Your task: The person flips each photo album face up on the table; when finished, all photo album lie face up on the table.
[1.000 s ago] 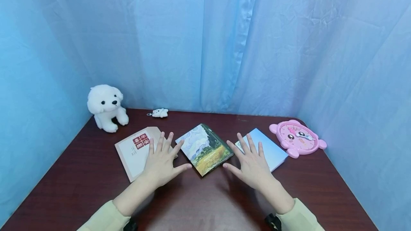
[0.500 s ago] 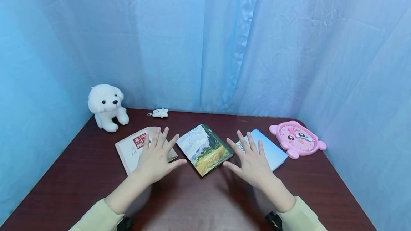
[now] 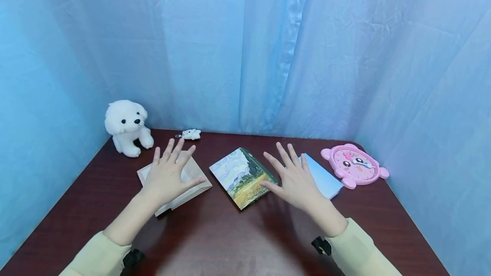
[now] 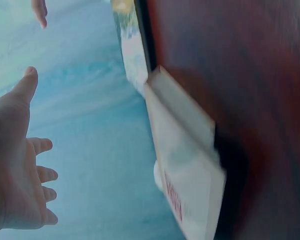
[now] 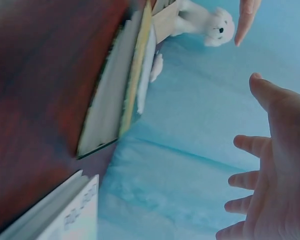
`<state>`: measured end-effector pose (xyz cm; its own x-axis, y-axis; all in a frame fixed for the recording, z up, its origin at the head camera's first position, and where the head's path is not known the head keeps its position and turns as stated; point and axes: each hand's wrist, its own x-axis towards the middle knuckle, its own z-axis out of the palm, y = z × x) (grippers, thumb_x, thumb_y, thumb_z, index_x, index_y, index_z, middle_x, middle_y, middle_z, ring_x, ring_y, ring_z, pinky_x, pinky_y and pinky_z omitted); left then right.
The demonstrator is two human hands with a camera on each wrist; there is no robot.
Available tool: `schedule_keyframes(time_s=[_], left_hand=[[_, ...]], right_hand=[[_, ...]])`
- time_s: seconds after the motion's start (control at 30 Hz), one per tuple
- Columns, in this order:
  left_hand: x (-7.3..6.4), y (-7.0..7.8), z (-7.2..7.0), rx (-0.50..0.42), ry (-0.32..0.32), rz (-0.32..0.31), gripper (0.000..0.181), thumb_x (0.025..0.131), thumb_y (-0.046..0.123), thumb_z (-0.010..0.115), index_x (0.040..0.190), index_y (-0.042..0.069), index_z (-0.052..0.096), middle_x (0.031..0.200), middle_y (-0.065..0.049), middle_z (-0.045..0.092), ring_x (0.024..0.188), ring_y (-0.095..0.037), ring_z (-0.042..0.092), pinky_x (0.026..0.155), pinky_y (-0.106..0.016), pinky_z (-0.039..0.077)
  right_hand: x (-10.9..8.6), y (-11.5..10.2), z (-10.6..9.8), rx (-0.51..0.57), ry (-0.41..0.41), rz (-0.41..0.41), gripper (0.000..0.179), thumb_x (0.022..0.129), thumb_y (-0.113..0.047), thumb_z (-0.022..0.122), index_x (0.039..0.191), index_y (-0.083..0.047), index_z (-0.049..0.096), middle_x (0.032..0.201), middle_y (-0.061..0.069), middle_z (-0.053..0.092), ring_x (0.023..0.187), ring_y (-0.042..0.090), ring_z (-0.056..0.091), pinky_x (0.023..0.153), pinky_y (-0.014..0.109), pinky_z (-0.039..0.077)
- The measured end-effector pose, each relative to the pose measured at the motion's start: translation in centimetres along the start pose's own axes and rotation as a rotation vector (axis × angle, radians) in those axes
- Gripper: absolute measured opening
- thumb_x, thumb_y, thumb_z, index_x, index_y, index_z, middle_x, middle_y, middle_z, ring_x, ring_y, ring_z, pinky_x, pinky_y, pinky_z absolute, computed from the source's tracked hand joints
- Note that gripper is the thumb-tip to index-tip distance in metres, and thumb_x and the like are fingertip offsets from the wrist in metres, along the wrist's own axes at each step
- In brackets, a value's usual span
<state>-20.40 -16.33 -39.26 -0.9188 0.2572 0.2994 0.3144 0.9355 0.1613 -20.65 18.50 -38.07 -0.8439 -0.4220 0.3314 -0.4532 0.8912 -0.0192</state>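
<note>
Fingers spread, my left hand [image 3: 166,180] is raised over a beige book [image 3: 196,170] and hides much of its cover. The left wrist view shows that book [image 4: 187,170] lying well apart from the hand [image 4: 12,165]. My right hand [image 3: 294,184], also spread and holding nothing, hovers between a book with a painted landscape cover [image 3: 239,178] and a pale blue book [image 3: 322,178]. Its thumb overlaps the landscape book's right edge in the head view. Page edges of the landscape book [image 5: 112,90] face the right wrist camera.
A white plush dog [image 3: 126,129] sits at the back left of the dark wooden table [image 3: 230,242]. Near it lies a small white plush keychain [image 3: 191,134]. A pink cartoon clock [image 3: 356,165] lies at the right edge. Blue curtains [image 3: 192,54] surround the back and sides.
Both hands have risen away from the table. The left has drifted left across the beige book; the right has shifted slightly up and left. All the books have stayed in place.
</note>
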Motion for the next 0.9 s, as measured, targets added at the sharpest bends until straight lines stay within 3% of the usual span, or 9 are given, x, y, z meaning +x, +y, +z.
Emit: schedule_keyframes(time_s=[0.37,0.63,0.9], left_hand=[[0.4,-4.2,-1.9,0.006,0.017,-0.038,0.101,0.074,0.076,0.054,0.15,0.017,0.027,0.156,-0.018,0.017,0.145,-0.035,0.004,0.112,-0.059,0.003],[0.3,-7.4,-1.3,-0.048,0.0,-0.076,0.105,0.073,0.07,0.063,0.15,0.01,0.025,0.155,-0.021,0.014,0.144,-0.038,0.007,0.113,-0.059,0.003],[0.1,-9.9,-0.4,-0.083,-0.017,-0.1,0.101,0.074,0.059,0.069,0.148,0.005,0.028,0.153,-0.026,0.019,0.141,-0.043,0.012,0.11,-0.062,0.01]], right_hand=[[3.8,-2.9,-1.3,0.045,-0.037,-0.115,0.078,0.085,-0.064,0.053,0.15,-0.032,0.026,0.159,0.005,0.008,0.146,0.032,0.003,0.11,0.062,0.014],[6.1,-5.5,-0.5,0.12,-0.068,-0.231,0.078,0.086,-0.061,0.055,0.15,-0.03,0.025,0.159,0.004,0.006,0.146,0.03,0.004,0.111,0.058,0.017],[8.3,-7.2,2.4,0.133,-0.093,-0.344,0.082,0.084,-0.061,0.058,0.151,-0.029,0.023,0.159,0.007,0.009,0.146,0.029,0.006,0.111,0.053,0.024]])
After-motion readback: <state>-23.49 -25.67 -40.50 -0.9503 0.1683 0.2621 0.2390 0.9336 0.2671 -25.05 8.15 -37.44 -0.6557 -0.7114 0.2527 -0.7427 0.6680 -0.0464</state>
